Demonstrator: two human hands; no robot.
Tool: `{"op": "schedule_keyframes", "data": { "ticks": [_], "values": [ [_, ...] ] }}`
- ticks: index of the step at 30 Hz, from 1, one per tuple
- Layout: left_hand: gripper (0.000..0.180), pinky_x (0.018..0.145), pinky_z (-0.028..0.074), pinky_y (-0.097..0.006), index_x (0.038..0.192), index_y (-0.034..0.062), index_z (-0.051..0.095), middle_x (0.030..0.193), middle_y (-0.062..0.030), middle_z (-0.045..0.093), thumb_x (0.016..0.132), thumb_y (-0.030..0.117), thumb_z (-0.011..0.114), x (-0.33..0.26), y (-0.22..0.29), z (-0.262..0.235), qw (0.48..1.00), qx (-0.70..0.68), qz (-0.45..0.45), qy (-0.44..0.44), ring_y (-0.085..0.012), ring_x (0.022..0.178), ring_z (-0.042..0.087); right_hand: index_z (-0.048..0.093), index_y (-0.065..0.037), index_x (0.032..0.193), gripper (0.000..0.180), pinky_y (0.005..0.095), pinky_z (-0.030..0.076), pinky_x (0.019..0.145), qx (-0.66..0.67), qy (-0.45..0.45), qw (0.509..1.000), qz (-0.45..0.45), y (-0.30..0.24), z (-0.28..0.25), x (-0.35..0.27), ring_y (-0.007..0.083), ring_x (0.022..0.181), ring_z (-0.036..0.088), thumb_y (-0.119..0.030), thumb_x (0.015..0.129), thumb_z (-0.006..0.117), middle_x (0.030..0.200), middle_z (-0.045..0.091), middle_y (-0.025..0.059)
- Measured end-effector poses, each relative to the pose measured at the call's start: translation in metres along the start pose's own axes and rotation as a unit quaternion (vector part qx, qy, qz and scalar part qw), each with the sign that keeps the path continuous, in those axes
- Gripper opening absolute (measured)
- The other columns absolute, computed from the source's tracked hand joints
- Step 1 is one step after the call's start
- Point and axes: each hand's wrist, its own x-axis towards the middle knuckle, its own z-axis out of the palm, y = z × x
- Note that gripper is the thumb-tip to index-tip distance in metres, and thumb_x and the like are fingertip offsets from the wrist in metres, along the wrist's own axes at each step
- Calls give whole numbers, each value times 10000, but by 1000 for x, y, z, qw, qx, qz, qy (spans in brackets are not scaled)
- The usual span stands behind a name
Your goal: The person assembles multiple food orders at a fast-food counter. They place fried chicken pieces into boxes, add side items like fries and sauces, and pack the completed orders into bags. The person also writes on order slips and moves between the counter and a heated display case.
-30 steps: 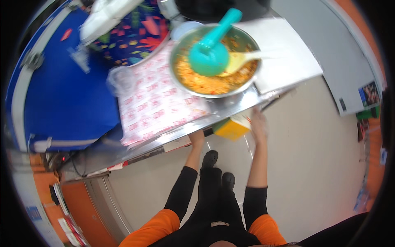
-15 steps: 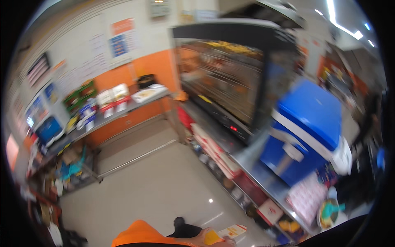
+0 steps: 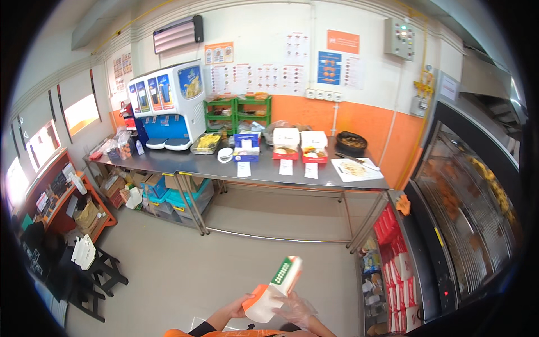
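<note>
A white, orange and green cardboard food carton (image 3: 268,300) is tilted up in front of my body, its striped flap pointing away to the right. My left hand (image 3: 231,308) is closed on the orange end at its lower left. At the carton's right side is my right hand (image 3: 297,310), in a clear plastic glove, its fingers against the cardboard. Its palm side and the carton's underside are hidden.
A steel table (image 3: 261,173) ahead holds red boxes (image 3: 285,153), a blue box (image 3: 246,155), a white cutting board (image 3: 353,170) and a black pan (image 3: 351,147). A drinks dispenser (image 3: 168,106) stands left, a glass-fronted oven (image 3: 449,196) right. Black stools (image 3: 104,275) stand lower left.
My view has swung right-to-left, from the oven and blue cooler to the table. The carton, low at the picture's bottom before, is now raised into fuller view with both hands at it.
</note>
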Motion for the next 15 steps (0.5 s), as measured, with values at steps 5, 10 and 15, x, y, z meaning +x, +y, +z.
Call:
{"op": "schedule_keyframes", "data": {
  "ticks": [5, 10, 15],
  "values": [
    [657, 973, 470, -399, 1374, 69, 417, 1300, -113, 550, 869, 448, 598, 24, 118, -25, 995, -53, 82, 5, -237, 1147, 575, 601, -90, 982, 358, 421, 478, 740, -53, 194, 979, 43, 8, 34, 139, 327, 836, 584, -329, 763, 753, 1008, 541, 129],
    [633, 959, 478, -391, 1366, 60, 425, 1299, -110, 551, 884, 437, 586, 96, 215, -86, 994, -47, 95, 4, -237, 1131, 582, 638, -98, 865, 217, 439, 496, 649, -249, 332, 871, -264, -2, -14, 317, 343, 808, 607, -274, 772, 725, 990, 603, 135],
    [657, 975, 460, -396, 1365, 80, 437, 1309, -96, 543, 895, 527, 536, 134, 353, -97, 988, -29, 143, 60, -232, 1162, 558, 684, -134, 1011, 182, 415, 502, 777, -122, 163, 965, -166, 59, -10, 476, 337, 879, 602, -100, 861, 586, 953, 653, 119]
  ]
}}
